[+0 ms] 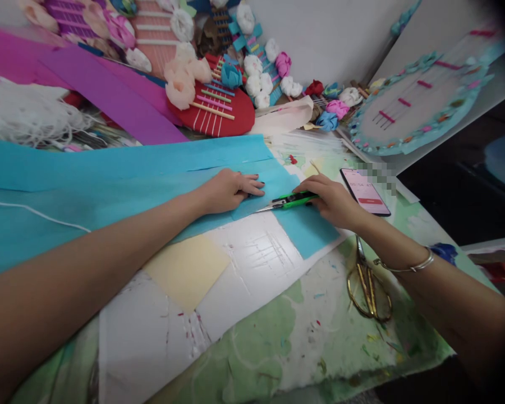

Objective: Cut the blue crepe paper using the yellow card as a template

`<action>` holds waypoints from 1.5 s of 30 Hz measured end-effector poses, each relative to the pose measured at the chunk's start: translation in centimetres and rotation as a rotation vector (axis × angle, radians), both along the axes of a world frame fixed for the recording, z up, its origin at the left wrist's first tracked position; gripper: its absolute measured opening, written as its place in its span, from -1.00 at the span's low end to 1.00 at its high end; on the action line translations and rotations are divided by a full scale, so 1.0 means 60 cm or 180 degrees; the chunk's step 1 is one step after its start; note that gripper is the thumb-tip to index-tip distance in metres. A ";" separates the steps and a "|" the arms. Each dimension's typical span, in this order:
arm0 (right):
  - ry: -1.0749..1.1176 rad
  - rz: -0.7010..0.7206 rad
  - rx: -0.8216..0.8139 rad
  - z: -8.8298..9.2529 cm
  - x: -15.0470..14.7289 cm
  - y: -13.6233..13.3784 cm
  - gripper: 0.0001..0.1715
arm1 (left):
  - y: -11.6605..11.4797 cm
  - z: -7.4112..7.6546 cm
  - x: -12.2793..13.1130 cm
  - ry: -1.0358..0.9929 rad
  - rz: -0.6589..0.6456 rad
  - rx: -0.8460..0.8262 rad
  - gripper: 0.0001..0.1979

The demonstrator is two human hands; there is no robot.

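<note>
My left hand (235, 189) lies with its fingers stretched out on a large sheet of turquoise paper (151, 207), pressing it down. In my right hand (330, 199) is a green and black utility knife (292, 200), its blade pointing left at the paper's near edge, close to my left fingertips. A smaller turquoise piece (309, 230) lies under the knife and stretches toward me to the right. Beneath the paper is a scored white board (252, 264). A pale yellow square of paper (189, 269) rests on that board.
Gold-handled scissors (369, 286) lie by my right forearm, and a phone (365, 192) sits beyond my right hand. Purple paper strips (109, 90), white string (29, 112) and a red oval craft piece (219, 106) with paper flowers fill the back. A decorated oval (421, 106) leans at right.
</note>
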State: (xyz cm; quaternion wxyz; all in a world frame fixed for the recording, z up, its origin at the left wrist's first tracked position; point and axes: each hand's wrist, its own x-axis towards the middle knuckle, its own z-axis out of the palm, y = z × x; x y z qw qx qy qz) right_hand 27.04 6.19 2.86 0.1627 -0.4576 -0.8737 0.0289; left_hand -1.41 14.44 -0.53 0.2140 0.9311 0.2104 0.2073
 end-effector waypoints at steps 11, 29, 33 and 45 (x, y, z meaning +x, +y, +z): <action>0.0076 -0.0026 -0.0039 0.001 0.005 -0.005 -0.47 | -0.001 0.002 0.000 0.0053 0.0016 0.0025 -0.54; 0.0044 0.0000 -0.0053 0.005 -0.007 -0.008 -0.47 | 0.000 0.000 0.002 0.0077 0.0022 0.0079 -0.52; 0.0054 -0.0025 -0.0091 0.003 -0.008 -0.007 -0.48 | -0.001 0.001 0.002 0.0052 0.0023 0.0063 -0.53; -0.0024 0.0032 -0.0121 0.009 -0.020 -0.009 -0.49 | 0.000 -0.001 0.003 0.0038 0.0031 0.0024 -0.54</action>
